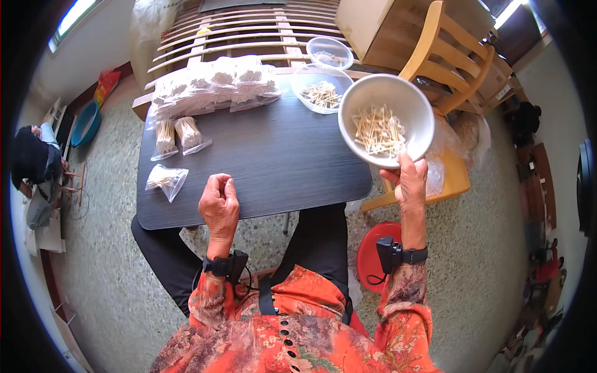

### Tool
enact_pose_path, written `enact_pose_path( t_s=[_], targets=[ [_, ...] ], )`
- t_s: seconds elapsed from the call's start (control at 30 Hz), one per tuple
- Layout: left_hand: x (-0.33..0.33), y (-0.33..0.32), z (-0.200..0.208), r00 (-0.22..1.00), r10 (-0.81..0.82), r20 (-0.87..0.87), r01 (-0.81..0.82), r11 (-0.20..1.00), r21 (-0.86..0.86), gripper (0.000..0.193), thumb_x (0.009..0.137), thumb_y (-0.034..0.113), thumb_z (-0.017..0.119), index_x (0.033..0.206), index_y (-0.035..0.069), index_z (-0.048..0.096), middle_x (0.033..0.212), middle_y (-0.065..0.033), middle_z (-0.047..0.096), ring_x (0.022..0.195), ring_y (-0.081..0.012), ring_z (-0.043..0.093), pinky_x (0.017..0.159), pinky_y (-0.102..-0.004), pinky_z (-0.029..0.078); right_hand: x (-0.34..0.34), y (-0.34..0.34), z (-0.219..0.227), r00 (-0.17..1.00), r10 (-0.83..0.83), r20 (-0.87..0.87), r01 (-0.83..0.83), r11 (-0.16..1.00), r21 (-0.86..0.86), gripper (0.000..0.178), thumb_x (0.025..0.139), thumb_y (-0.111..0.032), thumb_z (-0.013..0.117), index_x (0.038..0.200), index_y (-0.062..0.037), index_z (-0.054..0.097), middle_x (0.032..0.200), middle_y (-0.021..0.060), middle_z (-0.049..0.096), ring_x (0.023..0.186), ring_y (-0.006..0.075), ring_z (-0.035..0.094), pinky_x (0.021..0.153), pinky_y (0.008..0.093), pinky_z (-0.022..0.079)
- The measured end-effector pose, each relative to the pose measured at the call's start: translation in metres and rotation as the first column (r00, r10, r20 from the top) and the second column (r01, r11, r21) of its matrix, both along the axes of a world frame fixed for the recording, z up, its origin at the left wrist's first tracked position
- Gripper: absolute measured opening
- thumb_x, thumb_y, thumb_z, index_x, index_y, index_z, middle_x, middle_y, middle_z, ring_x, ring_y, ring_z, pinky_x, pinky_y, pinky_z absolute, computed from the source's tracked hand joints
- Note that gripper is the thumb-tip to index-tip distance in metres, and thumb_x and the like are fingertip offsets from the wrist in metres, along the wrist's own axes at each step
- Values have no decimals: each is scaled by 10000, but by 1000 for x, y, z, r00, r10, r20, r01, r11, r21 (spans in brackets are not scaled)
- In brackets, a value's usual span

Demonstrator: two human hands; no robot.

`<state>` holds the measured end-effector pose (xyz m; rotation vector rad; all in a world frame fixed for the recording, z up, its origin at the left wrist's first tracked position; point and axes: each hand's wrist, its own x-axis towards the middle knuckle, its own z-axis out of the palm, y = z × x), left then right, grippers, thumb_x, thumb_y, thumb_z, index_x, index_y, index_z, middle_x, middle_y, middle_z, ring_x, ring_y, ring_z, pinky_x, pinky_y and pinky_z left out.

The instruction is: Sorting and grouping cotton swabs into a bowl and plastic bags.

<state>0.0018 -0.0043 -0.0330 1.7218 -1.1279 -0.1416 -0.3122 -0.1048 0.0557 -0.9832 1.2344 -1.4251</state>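
Observation:
My right hand [410, 180] grips the near rim of a pale metal-looking bowl [418, 99], held tilted toward me at the table's right corner. Loose cotton swabs [379, 130] lie inside it. Over the front edge of the dark table [273, 149], my left hand [219, 206] is closed with curled fingers; whatever is in it, if anything, is hidden. Beyond that hand lies a small clear bag [166, 179] with a few swabs. Two fuller swab bags [165, 138] sit farther back, before a heap of bagged swabs [214, 81].
Behind the metal bowl, a clear plastic bowl [300, 79] holds more swabs, with another clear bowl [329, 51] beyond it. A wooden chair [449, 53] stands at right, a red stool [376, 252] below. A slatted frame [249, 37] borders the far side. Another person [38, 155] is at far left.

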Motion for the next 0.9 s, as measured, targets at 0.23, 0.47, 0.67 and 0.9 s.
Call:
enact_pose_path(
  t_s=[0.23,0.47,0.67,0.9],
  targets=[
    [-2,3,6,999,31,24,-31,999,20,44,823,56,621,847,59,584,726,-68,616,634,-206,608,578,-308,471,11,-67,12,987,66,-146,-94,977,-192,287,824,-119,530,969,125,573,852,164,661,623,184,662,447,242,560],
    [-4,2,10,1000,25,17,-26,999,48,52,805,52,641,830,53,596,699,-57,602,581,-181,587,552,-294,462,25,-132,3,909,-47,-414,-25,986,-166,418,859,-54,543,1225,30,359,959,153,602,599,172,638,406,231,537],
    [-5,-1,9,1000,22,18,-22,999,26,64,793,41,646,833,53,597,695,-55,598,570,-183,580,544,-291,458,39,-146,-3,854,-78,-515,-46,973,-224,477,829,-19,550,1261,-25,349,975,157,591,600,168,640,409,236,535],
    [-5,-1,7,1000,16,20,-17,999,38,33,837,53,629,840,43,597,708,-30,592,562,-107,529,533,-248,437,53,-152,-7,473,-413,-778,-65,865,-498,640,757,-7,528,1345,-114,299,1037,222,586,846,350,640,742,404,534]
  ],
)
